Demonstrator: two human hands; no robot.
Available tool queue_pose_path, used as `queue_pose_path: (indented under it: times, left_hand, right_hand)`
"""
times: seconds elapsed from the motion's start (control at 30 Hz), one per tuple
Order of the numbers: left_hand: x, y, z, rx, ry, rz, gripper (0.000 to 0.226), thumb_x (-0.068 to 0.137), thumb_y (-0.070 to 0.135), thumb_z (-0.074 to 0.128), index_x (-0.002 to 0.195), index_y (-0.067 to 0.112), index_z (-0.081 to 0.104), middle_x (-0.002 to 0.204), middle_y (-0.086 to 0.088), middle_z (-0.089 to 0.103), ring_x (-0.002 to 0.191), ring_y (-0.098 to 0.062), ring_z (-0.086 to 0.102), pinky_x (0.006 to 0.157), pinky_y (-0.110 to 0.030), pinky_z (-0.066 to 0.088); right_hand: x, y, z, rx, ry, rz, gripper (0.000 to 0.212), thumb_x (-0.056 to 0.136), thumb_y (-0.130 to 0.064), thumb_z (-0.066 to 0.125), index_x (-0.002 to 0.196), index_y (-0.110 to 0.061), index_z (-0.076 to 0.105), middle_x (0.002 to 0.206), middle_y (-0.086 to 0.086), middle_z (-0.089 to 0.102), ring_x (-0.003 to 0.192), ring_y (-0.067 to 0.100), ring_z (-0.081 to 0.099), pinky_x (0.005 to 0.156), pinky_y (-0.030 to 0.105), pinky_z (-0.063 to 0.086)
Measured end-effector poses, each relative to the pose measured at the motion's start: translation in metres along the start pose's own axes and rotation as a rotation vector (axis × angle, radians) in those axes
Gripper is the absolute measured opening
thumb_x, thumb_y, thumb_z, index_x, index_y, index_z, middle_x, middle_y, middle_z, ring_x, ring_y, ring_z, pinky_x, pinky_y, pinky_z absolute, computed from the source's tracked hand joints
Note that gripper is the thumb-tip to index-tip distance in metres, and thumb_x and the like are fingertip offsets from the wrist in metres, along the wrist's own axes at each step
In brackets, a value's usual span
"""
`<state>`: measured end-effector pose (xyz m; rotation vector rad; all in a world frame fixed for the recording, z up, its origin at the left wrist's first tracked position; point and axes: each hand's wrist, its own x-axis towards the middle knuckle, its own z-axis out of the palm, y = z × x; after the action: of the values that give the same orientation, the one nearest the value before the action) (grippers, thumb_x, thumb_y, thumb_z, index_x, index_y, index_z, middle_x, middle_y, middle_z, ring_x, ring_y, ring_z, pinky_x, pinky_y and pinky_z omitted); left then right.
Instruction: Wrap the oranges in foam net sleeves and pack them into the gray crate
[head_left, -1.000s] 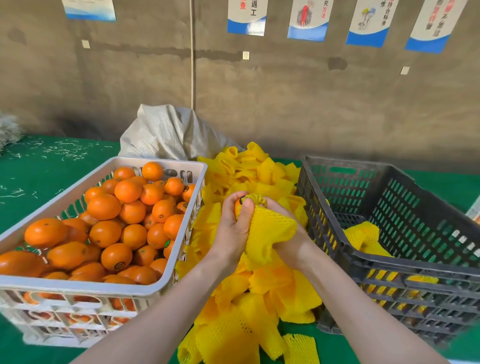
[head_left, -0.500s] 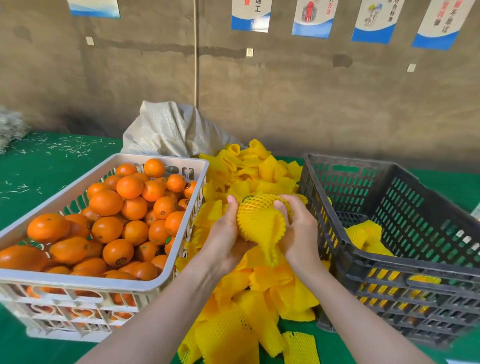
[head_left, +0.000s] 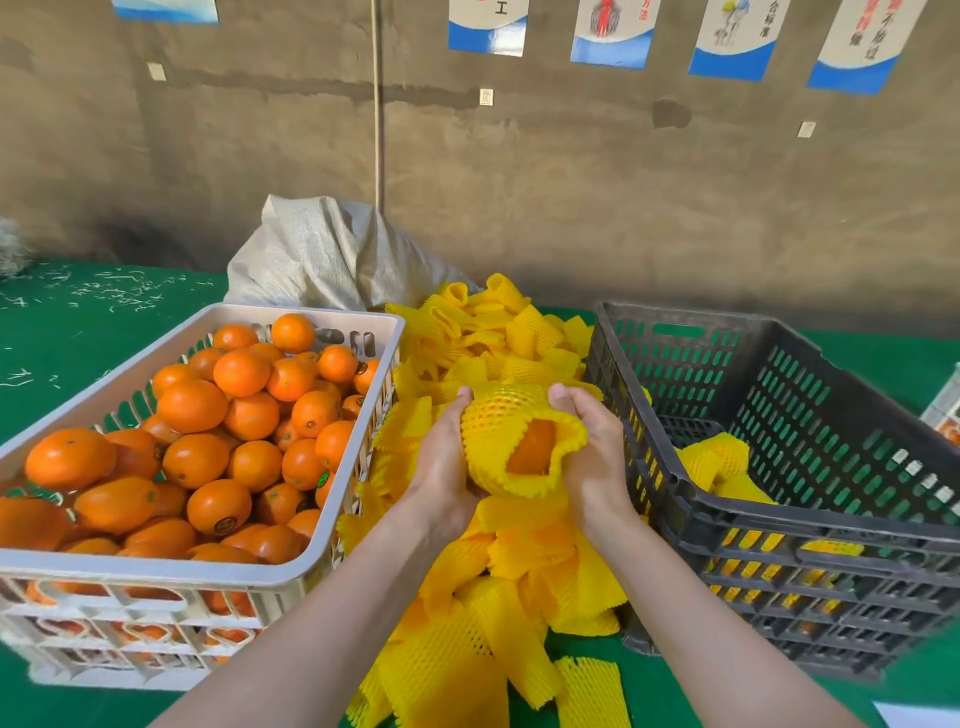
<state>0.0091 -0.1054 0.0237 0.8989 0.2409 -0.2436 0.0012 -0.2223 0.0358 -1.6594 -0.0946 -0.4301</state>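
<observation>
Yellow foam net sleeve (head_left: 496, 423) is stretched round an orange (head_left: 532, 447), whose bare skin is seen through the sleeve's open mouth on the near side. The sleeved fruit is held up between both hands, above a pile of loose sleeves (head_left: 498, 338) that is spread along the middle of the table from far to near. It is gripped on its left side by the left hand (head_left: 444, 467), the thumb laid over the top, and on its right side by the right hand (head_left: 592, 457), whose thumb is likewise set on top while the fingers are curled beneath.

To the right, just beside the hands, the gray crate (head_left: 831, 538) is placed; a few wrapped oranges (head_left: 719, 462) are lodged in its near left part. To the left, a white crate (head_left: 156, 571) is heaped with bare oranges (head_left: 208, 415). A pale woven sack (head_left: 322, 254) is slumped behind the pile, against a concrete wall on which posters (head_left: 610, 31) are hung. Everything is set on a green table cover (head_left: 78, 338).
</observation>
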Motion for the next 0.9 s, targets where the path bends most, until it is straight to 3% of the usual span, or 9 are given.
queue_pose_path:
  times: [0.07, 0.17, 0.27, 0.33, 0.4, 0.53, 0.7, 0.8, 0.9]
  left_hand:
    - [0.001, 0.001, 0.0, 0.031, -0.025, 0.004, 0.049, 0.093, 0.047, 0.05, 0.132, 0.017, 0.052, 0.115, -0.013, 0.068, 0.102, -0.028, 0.064, 0.077, -0.038, 0.053]
    - [0.003, 0.002, 0.002, 0.127, 0.021, 0.07, 0.027, 0.094, 0.044, 0.051, 0.106, 0.022, 0.06, 0.093, -0.005, 0.072, 0.089, -0.022, 0.066, 0.072, -0.035, 0.053]
    - [0.006, 0.001, 0.001, 0.365, 0.182, 0.361, 0.042, 0.095, 0.042, 0.05, 0.065, 0.013, 0.051, 0.061, -0.005, 0.057, 0.063, -0.02, 0.055, 0.063, -0.033, 0.043]
    - [0.007, 0.0, -0.001, 0.542, 0.257, 0.628, 0.053, 0.096, 0.038, 0.051, 0.049, 0.018, 0.035, 0.043, 0.009, 0.037, 0.046, -0.008, 0.035, 0.051, -0.031, 0.028]
    - [0.008, 0.0, -0.002, 0.695, 0.307, 0.781, 0.056, 0.095, 0.035, 0.052, 0.047, 0.019, 0.031, 0.039, 0.009, 0.029, 0.041, -0.008, 0.026, 0.047, -0.029, 0.021]
    - [0.013, 0.001, -0.002, 0.664, 0.318, 0.766, 0.055, 0.095, 0.035, 0.052, 0.047, 0.017, 0.033, 0.041, 0.009, 0.03, 0.042, -0.007, 0.025, 0.045, -0.026, 0.022]
    - [0.015, 0.003, -0.004, 0.502, 0.19, 0.589, 0.053, 0.093, 0.042, 0.051, 0.051, 0.014, 0.036, 0.048, -0.001, 0.036, 0.05, -0.016, 0.034, 0.048, -0.027, 0.031]
    - [0.012, 0.003, -0.005, 0.616, 0.1, 0.737, 0.052, 0.089, 0.045, 0.048, 0.047, 0.017, 0.034, 0.042, 0.007, 0.036, 0.044, -0.007, 0.031, 0.045, -0.024, 0.028]
    - [0.009, 0.0, -0.004, 0.649, 0.032, 0.832, 0.048, 0.086, 0.046, 0.045, 0.05, 0.015, 0.038, 0.051, -0.007, 0.04, 0.052, -0.02, 0.033, 0.051, -0.039, 0.029]
  right_hand:
    - [0.004, -0.002, -0.001, 0.112, -0.026, 0.142, 0.038, 0.097, -0.023, 0.046, 0.079, 0.005, 0.063, 0.086, 0.024, 0.067, 0.082, 0.031, 0.065, 0.078, 0.045, 0.051]
    - [0.007, 0.005, 0.0, 0.366, -0.054, 0.343, 0.039, 0.096, -0.019, 0.048, 0.063, -0.02, 0.069, 0.072, -0.008, 0.072, 0.064, 0.007, 0.068, 0.066, 0.028, 0.054]
    - [0.002, 0.013, 0.004, 0.508, 0.005, 0.515, 0.03, 0.098, -0.024, 0.045, 0.072, -0.026, 0.062, 0.056, -0.009, 0.068, 0.055, 0.01, 0.065, 0.057, 0.031, 0.051]
    - [0.001, 0.016, 0.004, 0.584, 0.019, 0.598, 0.042, 0.098, -0.031, 0.045, 0.062, -0.022, 0.066, 0.053, -0.004, 0.067, 0.048, 0.014, 0.065, 0.054, 0.035, 0.049]
    - [0.0, 0.017, 0.006, 0.643, 0.012, 0.64, 0.051, 0.096, -0.04, 0.044, 0.058, -0.02, 0.071, 0.058, 0.002, 0.07, 0.054, 0.02, 0.066, 0.056, 0.038, 0.05]
    - [-0.001, 0.015, 0.009, 0.723, -0.109, 0.691, 0.054, 0.086, -0.064, 0.043, 0.094, -0.018, 0.071, 0.094, 0.01, 0.074, 0.079, 0.027, 0.071, 0.065, 0.038, 0.056]
    - [-0.001, 0.011, 0.006, 0.809, -0.19, 0.609, 0.031, 0.085, -0.04, 0.056, 0.085, -0.018, 0.077, 0.098, 0.01, 0.073, 0.082, 0.024, 0.071, 0.07, 0.034, 0.058]
    - [0.001, 0.012, 0.004, 0.874, -0.199, 0.594, 0.028, 0.081, -0.037, 0.058, 0.076, -0.019, 0.079, 0.091, 0.009, 0.073, 0.079, 0.024, 0.07, 0.073, 0.035, 0.058]
    - [0.003, 0.011, 0.004, 0.892, -0.221, 0.614, 0.029, 0.071, -0.039, 0.061, 0.076, -0.015, 0.078, 0.089, 0.01, 0.072, 0.079, 0.025, 0.069, 0.078, 0.036, 0.054]
